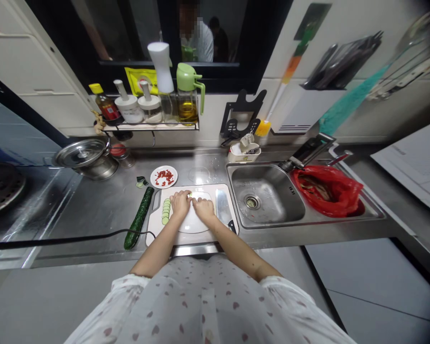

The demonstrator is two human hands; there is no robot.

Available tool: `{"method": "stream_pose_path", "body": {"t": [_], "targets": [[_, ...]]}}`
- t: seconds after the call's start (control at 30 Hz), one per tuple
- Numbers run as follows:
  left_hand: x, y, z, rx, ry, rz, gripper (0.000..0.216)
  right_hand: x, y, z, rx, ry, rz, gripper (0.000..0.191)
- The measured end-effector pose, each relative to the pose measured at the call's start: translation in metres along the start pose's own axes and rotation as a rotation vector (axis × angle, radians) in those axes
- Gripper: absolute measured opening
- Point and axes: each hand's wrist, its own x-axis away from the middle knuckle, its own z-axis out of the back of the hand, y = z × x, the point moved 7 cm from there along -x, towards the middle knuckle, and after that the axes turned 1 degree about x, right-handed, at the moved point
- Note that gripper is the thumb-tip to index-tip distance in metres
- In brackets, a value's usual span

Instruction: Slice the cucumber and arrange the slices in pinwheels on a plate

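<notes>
counter (pixel 93 210): i see knife (pixel 222 203) on board (pixel 158 235), three o'clock, likely freeing left hand (pixel 181 202) and right hand (pixel 203 208); curled, grip unclear.

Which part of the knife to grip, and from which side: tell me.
Grip the knife by its black handle, bringing the right hand in from the front right. The knife lies on the right of the cutting board, its broad blade reaching away from the body and its handle nearest, so this should keep the hand off the blade.
</notes>
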Motion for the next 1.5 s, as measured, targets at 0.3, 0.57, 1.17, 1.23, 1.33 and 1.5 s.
{"method": "stream_pose_path", "body": {"t": [0.3, 0.57, 1.17, 1.23, 1.33, 1.5], "targets": [[-0.001, 0.001, 0.0, -0.052, 0.007, -0.014, 0.026, 0.004, 0.001, -0.001, -0.003, -0.029, -0.015, 0.039], [-0.002, -0.002, -0.001, -0.046, 0.031, -0.028, 0.025, 0.004, 0.001, 0.003, -0.031, -0.023, -0.021, 0.04], [0.0, -0.004, 0.001, -0.045, 0.043, -0.018, 0.028, 0.009, 0.003, 0.016, -0.107, -0.057, -0.07, 0.043], [0.001, -0.004, 0.001, -0.048, 0.053, -0.018, 0.027, 0.01, 0.003, 0.016, -0.11, -0.062, -0.067, 0.043], [0.0, -0.005, 0.001, -0.056, 0.053, -0.016, 0.023, 0.011, 0.002, 0.016, -0.116, -0.071, -0.06, 0.043], [0.001, -0.002, 0.002, -0.055, 0.048, -0.013, 0.021, 0.011, 0.002, 0.016, -0.115, -0.092, -0.053, 0.043]]}}
